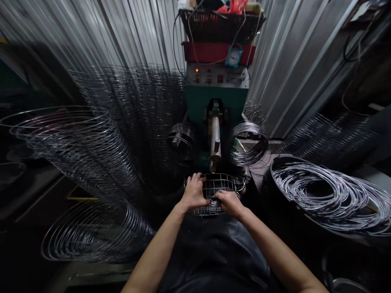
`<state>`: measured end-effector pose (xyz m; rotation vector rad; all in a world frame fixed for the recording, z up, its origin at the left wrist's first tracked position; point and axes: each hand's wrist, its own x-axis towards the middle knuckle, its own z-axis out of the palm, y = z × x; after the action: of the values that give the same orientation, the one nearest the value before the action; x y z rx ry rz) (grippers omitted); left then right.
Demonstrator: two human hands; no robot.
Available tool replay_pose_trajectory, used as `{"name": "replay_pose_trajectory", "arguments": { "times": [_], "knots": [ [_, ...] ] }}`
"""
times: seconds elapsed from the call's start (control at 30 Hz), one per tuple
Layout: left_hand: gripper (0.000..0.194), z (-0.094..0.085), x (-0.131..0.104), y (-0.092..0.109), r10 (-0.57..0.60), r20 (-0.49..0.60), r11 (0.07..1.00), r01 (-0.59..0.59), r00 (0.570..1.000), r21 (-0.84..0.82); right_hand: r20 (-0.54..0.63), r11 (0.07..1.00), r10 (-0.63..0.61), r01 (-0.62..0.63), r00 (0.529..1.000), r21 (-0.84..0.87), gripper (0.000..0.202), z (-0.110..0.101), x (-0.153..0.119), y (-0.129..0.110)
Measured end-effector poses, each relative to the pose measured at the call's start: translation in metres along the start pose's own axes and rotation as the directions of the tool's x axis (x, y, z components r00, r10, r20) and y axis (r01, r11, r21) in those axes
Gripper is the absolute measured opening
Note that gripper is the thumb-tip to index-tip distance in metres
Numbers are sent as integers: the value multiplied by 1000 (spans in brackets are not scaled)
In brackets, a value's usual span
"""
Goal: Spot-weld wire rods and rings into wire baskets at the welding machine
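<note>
A wire basket [218,178] of metal rods is in front of my body, just below the tip of the welding machine's upper arm [215,140]. My left hand [194,193] grips its left side, fingers over the far wires and thumb stretched toward the middle. My right hand [229,202] is curled at the near right part of the basket, fingertips pressed on the wires close to my left thumb. Whether a loose wire is between the right fingers cannot be made out. A dark apron [216,252] covers my lap below the basket.
Tall stacks of wire rings [82,150] lean at the left. A dark tub [275,183] of wire hoops [324,195] stands at the right. Wire coils [249,142] flank the green machine [198,97], which carries a red bin [204,53] and a blue clock [233,57].
</note>
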<state>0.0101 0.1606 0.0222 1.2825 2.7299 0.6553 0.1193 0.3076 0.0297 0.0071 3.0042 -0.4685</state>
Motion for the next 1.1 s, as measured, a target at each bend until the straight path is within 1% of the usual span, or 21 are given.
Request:
{"name": "replay_pose_trajectory", "arguments": {
  "times": [0.17,0.27,0.4,0.57,0.67,0.73,0.83,0.97,1.03,1.1],
  "knots": [
    [85,-3,8,-1,-16,9,1000,16,1000,-10,-22,1000,-5,5,1000,-30,39,1,7,6],
    [85,-6,17,-2,-31,22,999,32,999,-23,-33,1000,-7,6,999,-31,38,-3,14,9],
    [84,-8,29,-6,-26,-1,999,26,1000,-40,-72,1000,-11,9,997,-27,36,-11,23,11],
    [80,-4,32,-9,-23,5,997,23,1000,-71,-92,999,18,-22,996,-44,34,-14,21,8],
    [80,-2,31,-9,-32,-13,997,31,999,-70,-96,998,29,-34,995,-51,35,-12,19,7],
    [78,-4,34,-9,-32,-32,998,30,999,-62,-108,998,38,-44,993,-53,35,-11,22,7],
    [76,-9,45,-9,-44,-44,998,42,998,-44,-162,996,72,-80,984,-45,33,-10,34,9],
    [76,-14,57,-10,-31,-55,999,33,998,32,-243,992,125,-120,962,34,28,-4,44,13],
    [76,-12,59,-11,-35,-64,997,40,997,70,-308,987,141,-108,941,120,31,2,40,14],
    [77,-10,57,-10,-53,-74,996,58,996,72,-398,964,171,-70,901,255,36,10,29,13]
  ]
}}
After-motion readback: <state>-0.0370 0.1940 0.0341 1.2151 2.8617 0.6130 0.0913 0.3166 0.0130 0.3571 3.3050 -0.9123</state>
